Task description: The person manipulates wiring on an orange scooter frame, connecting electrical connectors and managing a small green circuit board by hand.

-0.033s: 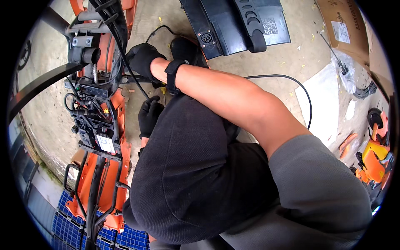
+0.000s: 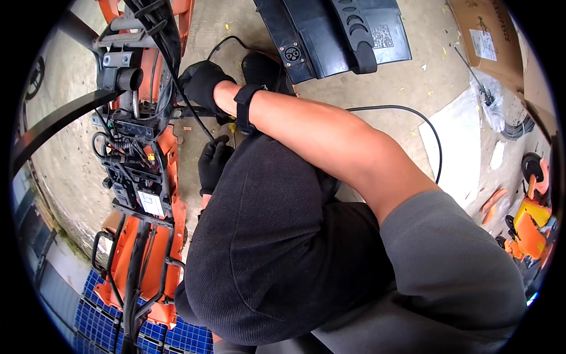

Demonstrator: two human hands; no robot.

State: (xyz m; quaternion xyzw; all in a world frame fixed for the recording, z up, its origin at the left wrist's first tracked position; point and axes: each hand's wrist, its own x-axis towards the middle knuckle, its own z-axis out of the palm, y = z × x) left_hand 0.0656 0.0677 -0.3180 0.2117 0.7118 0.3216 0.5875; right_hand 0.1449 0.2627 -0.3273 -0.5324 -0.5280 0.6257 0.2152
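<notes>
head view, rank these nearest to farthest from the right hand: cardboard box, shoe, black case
1. Shoe, just right of the right hand
2. Black case, top centre, beyond the shoe
3. Cardboard box, far upper right

Floor (image 2: 407, 94) — pale concrete | on it: black case (image 2: 321, 38) | white sheet (image 2: 457, 150) | wire coil (image 2: 519, 130), cardboard box (image 2: 501, 56) — right side

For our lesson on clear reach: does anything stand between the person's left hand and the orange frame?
Nothing visible does: straight across from the left hand to the orange frame, only bare floor shows.
</notes>
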